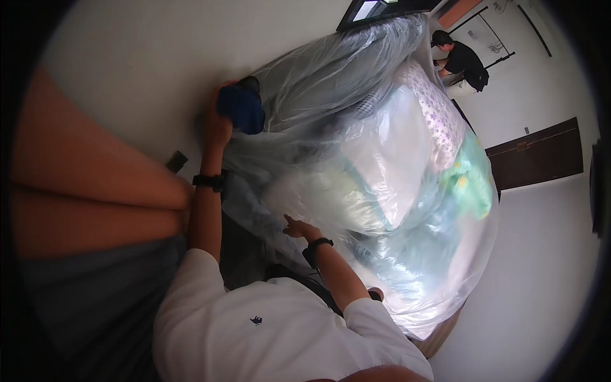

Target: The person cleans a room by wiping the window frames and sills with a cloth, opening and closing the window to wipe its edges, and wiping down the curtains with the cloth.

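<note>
My left hand [223, 121] is closed around a dark blue cloth [240, 108], held up against the wall beside a large clear plastic sheet [318, 70]. My right hand [301, 229] is over the lower edge of the sheet, with some fingers extended and apart; I see nothing held in it. Whether it presses on the plastic I cannot tell. Under the sheet lies a heap of bedding: a pale pillow-like bundle [388, 153], a purple-patterned fabric [439, 114] and a green fabric [474, 181].
A person in a black shirt [464, 60] bends beyond the heap, near a dark rail [499, 59]. A brown door [538, 153] stands at the right. A black-framed window or screen [375, 13] is at the top. Orange curtain-like fabric [95, 165] hangs at the left.
</note>
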Demonstrator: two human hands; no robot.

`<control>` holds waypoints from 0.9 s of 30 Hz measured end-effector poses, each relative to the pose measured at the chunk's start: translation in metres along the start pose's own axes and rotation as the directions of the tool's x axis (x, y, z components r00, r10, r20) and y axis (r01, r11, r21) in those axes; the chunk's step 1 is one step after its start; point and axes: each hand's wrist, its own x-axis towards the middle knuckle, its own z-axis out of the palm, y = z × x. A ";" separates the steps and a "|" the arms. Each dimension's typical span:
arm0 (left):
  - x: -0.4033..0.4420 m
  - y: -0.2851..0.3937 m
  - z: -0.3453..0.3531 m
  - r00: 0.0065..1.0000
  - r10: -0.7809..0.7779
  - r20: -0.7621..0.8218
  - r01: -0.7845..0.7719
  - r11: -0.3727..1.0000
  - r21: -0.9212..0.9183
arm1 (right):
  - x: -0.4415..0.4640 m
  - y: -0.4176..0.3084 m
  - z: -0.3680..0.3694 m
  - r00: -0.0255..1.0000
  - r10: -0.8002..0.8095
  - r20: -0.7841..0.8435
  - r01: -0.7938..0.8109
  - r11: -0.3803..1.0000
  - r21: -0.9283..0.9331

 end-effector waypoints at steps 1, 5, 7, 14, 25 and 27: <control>-0.001 -0.003 -0.001 0.999 0.042 -0.020 -0.044 0.994 -0.099 | 0.000 -0.003 -0.002 0.986 -0.090 0.138 0.111 0.982 -0.152; -0.004 -0.011 -0.006 0.998 0.053 0.025 -0.049 0.988 -0.144 | -0.073 -0.067 -0.058 0.865 -0.335 0.372 0.432 0.876 -0.214; -0.008 -0.013 -0.005 0.991 0.133 -0.008 -0.133 0.980 -0.150 | -0.125 -0.086 -0.099 0.727 -0.634 0.263 0.655 0.755 0.007; -0.034 0.044 0.000 0.979 0.201 -0.035 -0.200 0.980 0.020 | -0.224 -0.161 -0.213 0.610 -0.713 -0.345 0.783 0.479 0.396; -0.026 0.137 0.042 0.909 0.414 0.041 -0.410 0.875 0.256 | -0.206 -0.215 -0.314 0.138 -0.756 -0.639 0.955 0.272 -0.115; 0.002 0.143 0.057 0.903 0.426 0.057 -0.423 0.854 0.305 | -0.207 -0.198 -0.402 -0.018 -0.829 -0.558 0.914 0.212 -0.346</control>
